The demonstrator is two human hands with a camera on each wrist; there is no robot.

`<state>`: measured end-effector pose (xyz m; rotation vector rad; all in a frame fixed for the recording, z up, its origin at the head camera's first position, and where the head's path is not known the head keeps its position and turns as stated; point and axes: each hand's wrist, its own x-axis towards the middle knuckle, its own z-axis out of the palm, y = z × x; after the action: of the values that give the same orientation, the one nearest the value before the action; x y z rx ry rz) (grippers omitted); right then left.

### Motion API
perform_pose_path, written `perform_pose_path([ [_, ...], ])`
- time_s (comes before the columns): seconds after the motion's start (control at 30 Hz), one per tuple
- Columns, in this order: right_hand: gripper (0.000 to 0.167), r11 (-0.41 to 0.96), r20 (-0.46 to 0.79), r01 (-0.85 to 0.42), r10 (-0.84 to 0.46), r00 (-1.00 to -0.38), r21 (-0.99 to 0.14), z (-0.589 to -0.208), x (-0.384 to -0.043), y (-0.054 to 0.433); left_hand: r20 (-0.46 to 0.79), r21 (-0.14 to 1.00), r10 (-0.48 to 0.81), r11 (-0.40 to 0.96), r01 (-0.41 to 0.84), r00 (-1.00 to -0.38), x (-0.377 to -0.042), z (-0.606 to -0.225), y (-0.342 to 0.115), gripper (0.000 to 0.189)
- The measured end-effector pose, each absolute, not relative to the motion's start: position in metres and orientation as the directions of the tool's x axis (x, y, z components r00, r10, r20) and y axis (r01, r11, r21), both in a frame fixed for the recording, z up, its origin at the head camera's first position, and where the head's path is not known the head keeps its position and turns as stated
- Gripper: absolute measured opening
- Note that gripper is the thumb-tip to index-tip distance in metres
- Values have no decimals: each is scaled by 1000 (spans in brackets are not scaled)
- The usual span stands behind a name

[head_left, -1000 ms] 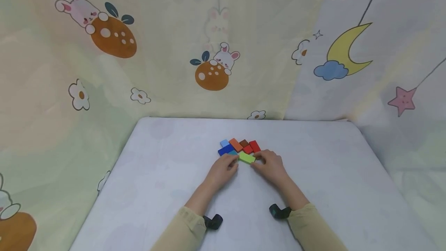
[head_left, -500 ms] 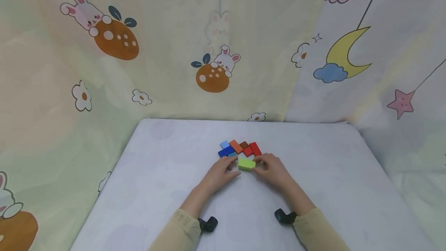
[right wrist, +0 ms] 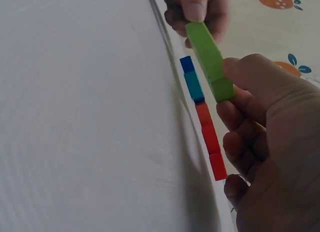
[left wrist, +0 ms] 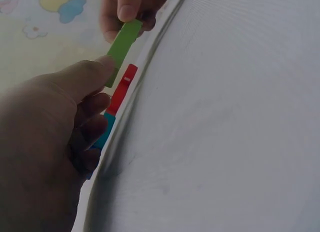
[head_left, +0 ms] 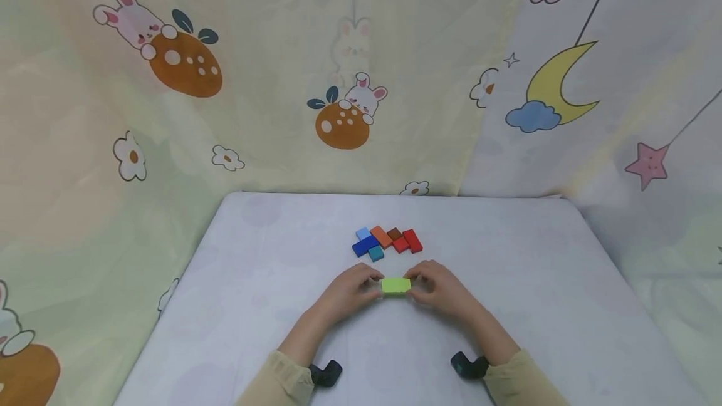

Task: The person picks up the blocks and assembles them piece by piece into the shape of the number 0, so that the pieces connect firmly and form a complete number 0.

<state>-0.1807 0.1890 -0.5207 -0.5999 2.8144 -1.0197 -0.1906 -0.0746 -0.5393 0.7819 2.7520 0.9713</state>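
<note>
A light green block (head_left: 396, 286) is held lengthwise between both hands, nearer the person than the group of coloured blocks. My left hand (head_left: 348, 291) pinches its left end with thumb and fingers, and my right hand (head_left: 440, 288) pinches the right end. In the right wrist view the green block (right wrist: 206, 54) appears raised off the table. Beyond the hands lie a dark blue block (head_left: 365, 245), a teal block (head_left: 375, 254), an orange block (head_left: 381, 236), a brown block (head_left: 394, 234), a light blue block (head_left: 363, 232) and two red blocks, one (head_left: 413, 240) at the right end.
The white tabletop (head_left: 507, 268) reaches back to a printed cloth backdrop (head_left: 271, 80). Black devices sit at both wrists, one by the left sleeve (head_left: 326, 373) and one by the right (head_left: 469, 366).
Both hands have drawn the light green block away from the other blocks, toward the person. It has turned from slanted to level across the view, and the teal block is now uncovered.
</note>
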Motion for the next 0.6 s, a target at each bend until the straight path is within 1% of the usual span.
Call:
perform_pose_path([
  [0.17,31,695,30,-334,-411,-911,-637,-532,-184,191,99,553,522,679,483,-847,-191,-547,-77,35],
  [0.37,29,685,33,-363,-444,-895,-632,-537,-185,193,126,516,549,675,527,-826,-192,-552,-77,33],
  [0.6,28,688,43,-395,-469,-882,-609,-540,-185,194,121,471,567,690,550,-815,-193,-554,-76,32],
])
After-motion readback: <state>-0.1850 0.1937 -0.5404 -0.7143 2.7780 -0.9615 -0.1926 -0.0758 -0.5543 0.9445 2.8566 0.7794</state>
